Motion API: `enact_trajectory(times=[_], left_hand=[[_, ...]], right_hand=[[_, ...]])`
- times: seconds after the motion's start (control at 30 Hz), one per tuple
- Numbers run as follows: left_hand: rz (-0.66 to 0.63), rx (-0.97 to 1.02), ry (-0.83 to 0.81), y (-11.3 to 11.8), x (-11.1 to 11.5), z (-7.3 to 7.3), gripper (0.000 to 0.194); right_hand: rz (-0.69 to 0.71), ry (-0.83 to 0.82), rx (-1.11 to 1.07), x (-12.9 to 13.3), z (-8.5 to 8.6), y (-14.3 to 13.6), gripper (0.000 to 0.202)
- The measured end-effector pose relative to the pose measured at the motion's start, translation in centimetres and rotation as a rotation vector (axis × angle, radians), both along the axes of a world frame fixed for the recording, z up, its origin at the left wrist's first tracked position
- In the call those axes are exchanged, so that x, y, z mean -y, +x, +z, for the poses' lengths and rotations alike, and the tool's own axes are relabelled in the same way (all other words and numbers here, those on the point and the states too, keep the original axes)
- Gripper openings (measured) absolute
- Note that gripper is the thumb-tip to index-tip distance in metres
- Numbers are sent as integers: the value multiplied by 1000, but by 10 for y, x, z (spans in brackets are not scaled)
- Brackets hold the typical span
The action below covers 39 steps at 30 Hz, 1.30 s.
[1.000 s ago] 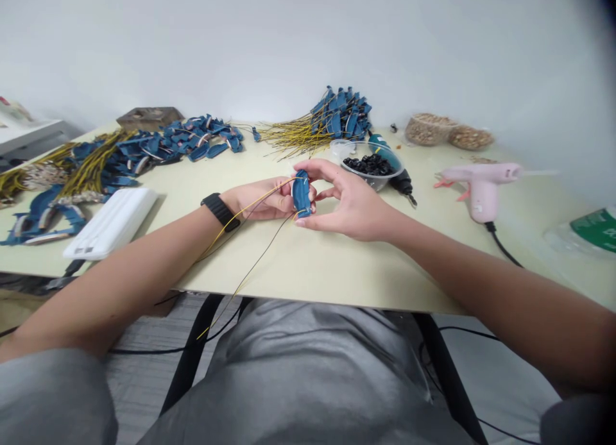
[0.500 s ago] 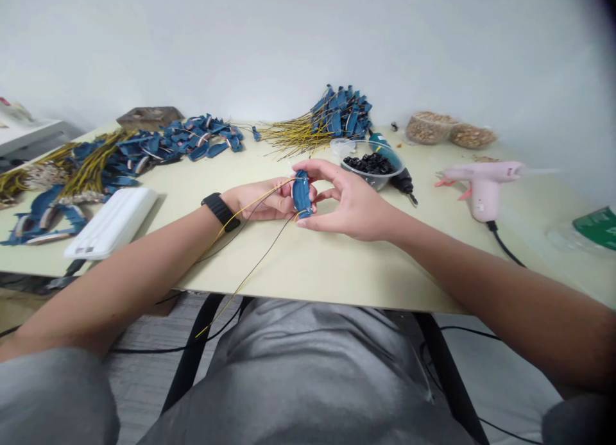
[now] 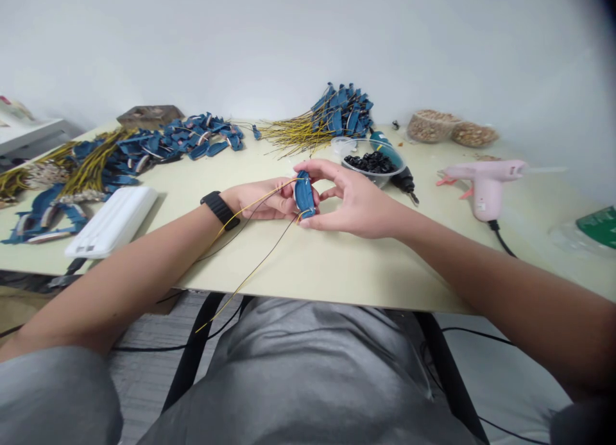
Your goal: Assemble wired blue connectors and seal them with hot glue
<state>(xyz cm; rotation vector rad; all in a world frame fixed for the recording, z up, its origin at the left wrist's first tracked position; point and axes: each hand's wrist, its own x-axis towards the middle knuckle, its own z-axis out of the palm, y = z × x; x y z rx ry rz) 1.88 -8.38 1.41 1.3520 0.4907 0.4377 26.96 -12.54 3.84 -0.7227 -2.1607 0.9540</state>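
A small curved blue piece (image 3: 304,195), with thin yellow and dark wires at both ends, is held up above the table between my two hands. My left hand (image 3: 269,199) grips it from the left side, its fingers partly hidden behind the piece. On the other side, my right hand (image 3: 353,201) spans it, index finger at the top end and thumb at the bottom end. The wires (image 3: 250,272) trail down to the left, one pair past my left wrist and another over the table's front edge.
Behind lie a heap of blue pieces with yellow wires (image 3: 341,111) and another blue heap (image 3: 192,137). A clear bowl of black parts (image 3: 373,163) stands beside a dark-tipped tool (image 3: 404,183). At right is a pink glue gun (image 3: 486,182); at left, a white power bank (image 3: 113,220).
Both hands hold the blue piece in nearly the same place. The piece has turned slightly, and the view has shifted a little.
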Motion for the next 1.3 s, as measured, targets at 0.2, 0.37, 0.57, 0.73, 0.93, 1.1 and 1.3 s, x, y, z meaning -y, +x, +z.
enact_trajectory(times=[0.2, 0.37, 0.57, 0.73, 0.93, 1.1, 1.3], left_hand=[[-25, -129, 74, -5, -3, 9, 42], [61, -266, 256, -17, -18, 23, 45], [436, -451, 714, -20, 0, 67, 47], [372, -509, 1148, 17, 41, 80, 53], [134, -619, 1288, 55, 68, 62, 57], [72, -671, 1300, 75, 66, 41, 56], [41, -732, 1338, 107, 63, 25, 54]], right_hand=[[-39, 42, 152, 5, 19, 11, 81], [-114, 91, 288, 8, 23, 27, 85], [-263, 52, 425, 18, 16, 56, 89], [-405, -5, 531, 33, 12, 84, 91], [-505, -17, 607, 42, 3, 116, 92], [-569, -55, 630, 38, -5, 134, 96], [-596, -101, 635, 35, -6, 140, 97]])
